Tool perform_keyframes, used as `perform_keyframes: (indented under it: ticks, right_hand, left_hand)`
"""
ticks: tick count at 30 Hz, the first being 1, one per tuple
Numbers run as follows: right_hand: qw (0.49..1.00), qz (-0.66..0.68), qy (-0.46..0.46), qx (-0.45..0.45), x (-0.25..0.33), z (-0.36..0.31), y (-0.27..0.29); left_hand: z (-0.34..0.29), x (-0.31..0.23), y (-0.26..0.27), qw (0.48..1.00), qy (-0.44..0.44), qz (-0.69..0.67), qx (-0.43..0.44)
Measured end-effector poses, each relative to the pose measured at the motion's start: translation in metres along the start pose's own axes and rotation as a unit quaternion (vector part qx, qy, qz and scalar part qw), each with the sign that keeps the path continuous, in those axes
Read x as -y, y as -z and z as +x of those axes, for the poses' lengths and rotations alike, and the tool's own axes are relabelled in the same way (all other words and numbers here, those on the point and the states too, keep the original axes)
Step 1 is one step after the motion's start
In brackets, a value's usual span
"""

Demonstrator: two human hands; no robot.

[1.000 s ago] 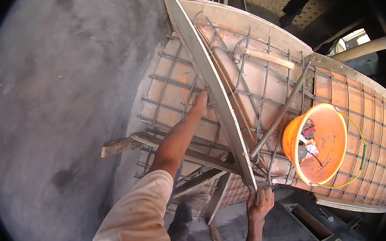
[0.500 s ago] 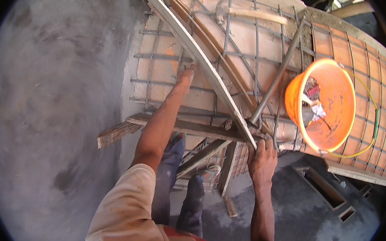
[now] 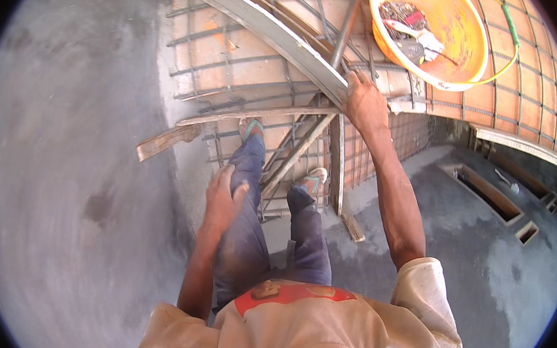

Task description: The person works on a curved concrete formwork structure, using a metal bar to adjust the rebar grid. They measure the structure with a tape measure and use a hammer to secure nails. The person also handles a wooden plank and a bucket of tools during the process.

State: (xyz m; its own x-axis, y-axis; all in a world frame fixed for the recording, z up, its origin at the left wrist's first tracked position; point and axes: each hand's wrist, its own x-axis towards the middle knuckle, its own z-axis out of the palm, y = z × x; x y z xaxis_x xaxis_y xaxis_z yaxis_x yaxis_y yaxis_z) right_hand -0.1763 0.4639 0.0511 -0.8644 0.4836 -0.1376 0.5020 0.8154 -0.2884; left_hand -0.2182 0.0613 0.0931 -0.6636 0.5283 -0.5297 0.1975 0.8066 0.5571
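Note:
My right hand [image 3: 366, 104] is closed on the near end of a long, pale wooden board [image 3: 263, 34]. The board slants up and to the left across a grid of steel bars [image 3: 199, 63]. Just beyond my right hand, a metal pipe [image 3: 349, 26] leans over the grid. My left hand [image 3: 224, 199] is by my left thigh, thumb apart from the fingers, with nothing visible in it. A second, browner plank [image 3: 259, 4] lies beside the pale board, partly cut off by the picture's top edge.
An orange bucket [image 3: 475, 42] holding nails and a brush-like tool stands on the grid at upper right. A rough wooden crosspiece [image 3: 257, 113] and propped struts [image 3: 301, 151] lie below my hands. Rectangular openings [image 3: 486, 193] cut the grey floor at right.
My left hand has left the grid beside the board and come back to my thigh. My right hand still grips the board's end. The view has shifted, so the bucket sits higher in it.

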Motion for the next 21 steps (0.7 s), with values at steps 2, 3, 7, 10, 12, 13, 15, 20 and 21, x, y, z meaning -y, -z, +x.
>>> perform_keyframes:
  ticks: [2, 3, 7, 10, 12, 13, 15, 20, 21]
  right_hand:
    - [1.0, 0.018, -0.003, 0.015, 0.018, -0.004, 0.004]
    - [1.0, 0.019, -0.002, 0.015, 0.022, -0.008, -0.002]
    - [1.0, 0.018, 0.016, -0.008, 0.005, -0.019, -0.003]
    - [0.998, 0.047, 0.028, -0.001, 0.007, -0.04, 0.023]
    - [0.998, 0.056, 0.024, 0.006, 0.022, -0.069, 0.055]
    - [0.999, 0.052, 0.007, 0.008, 0.023, -0.09, 0.069]
    - [0.996, 0.058, -0.017, 0.059, 0.025, -0.124, 0.086]
    - [0.991, 0.094, -0.049, 0.087, 0.024, -0.219, 0.151]
    - [0.988, 0.109, -0.05, 0.094, 0.02, -0.238, 0.154]
  left_hand:
    - [-0.038, -0.004, -0.002, 0.998, 0.009, 0.007, -0.055]
    - [-0.053, -0.009, -0.001, 0.998, 0.016, 0.003, -0.063]
    - [-0.065, -0.014, -0.017, 0.995, 0.019, -0.019, -0.095]
    - [-0.043, -0.015, -0.018, 0.981, 0.016, -0.134, -0.136]
    - [-0.009, -0.027, -0.015, 0.957, 0.054, -0.23, -0.168]
    - [0.014, -0.035, -0.02, 0.943, 0.066, -0.282, -0.167]
    - [0.08, -0.001, -0.054, 0.901, 0.076, -0.413, -0.109]
    - [0.164, -0.054, -0.112, 0.664, 0.294, -0.687, 0.028]
    - [0.163, -0.058, -0.125, 0.635, 0.297, -0.711, 0.057]
